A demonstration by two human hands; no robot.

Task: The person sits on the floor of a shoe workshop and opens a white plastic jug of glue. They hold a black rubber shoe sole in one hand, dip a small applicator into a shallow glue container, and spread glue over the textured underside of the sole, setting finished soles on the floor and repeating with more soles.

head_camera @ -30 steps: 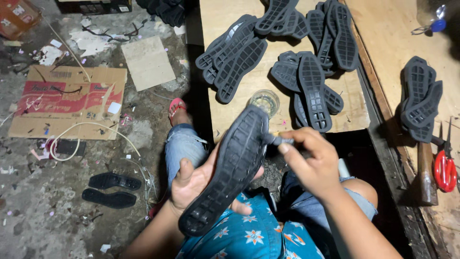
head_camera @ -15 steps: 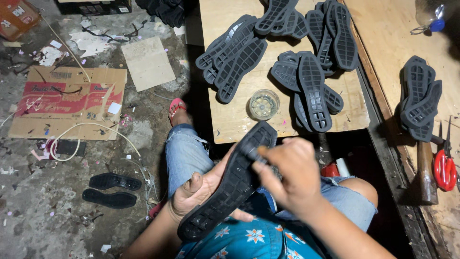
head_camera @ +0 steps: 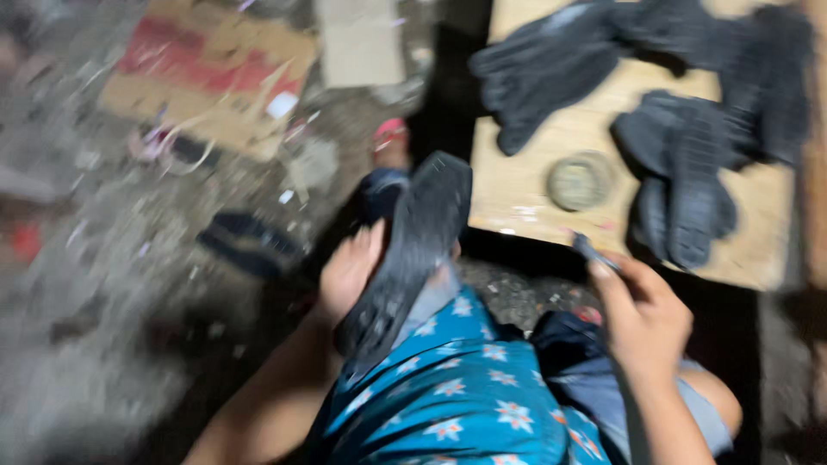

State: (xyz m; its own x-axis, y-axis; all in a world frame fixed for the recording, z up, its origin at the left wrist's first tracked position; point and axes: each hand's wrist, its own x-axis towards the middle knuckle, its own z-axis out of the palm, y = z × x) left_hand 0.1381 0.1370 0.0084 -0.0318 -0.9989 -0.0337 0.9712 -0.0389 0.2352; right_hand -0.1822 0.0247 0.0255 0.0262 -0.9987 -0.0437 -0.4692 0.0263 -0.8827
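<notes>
The picture is heavily blurred. My left hand (head_camera: 349, 269) grips a black rubber shoe sole (head_camera: 412, 250) that stands tilted across my lap, tread side toward me. My right hand (head_camera: 642, 323) is off the sole, to its right, and holds a small dark brush (head_camera: 594, 252) that points toward the wooden board (head_camera: 517, 194). A round open tin (head_camera: 579, 181) sits on the board just above the brush tip. Several more black soles (head_camera: 689, 164) are piled on the board.
Flattened cardboard (head_camera: 215, 77) and scraps lie on the gritty floor at the left. A pair of dark soles (head_camera: 250, 241) lies on the floor near my left knee. My blue flowered clothing (head_camera: 457, 387) fills the lower middle.
My right hand has lifted off the sole and swung right toward the tin with the brush. The view has shifted left and down and turned blurry. The left hand keeps the sole.
</notes>
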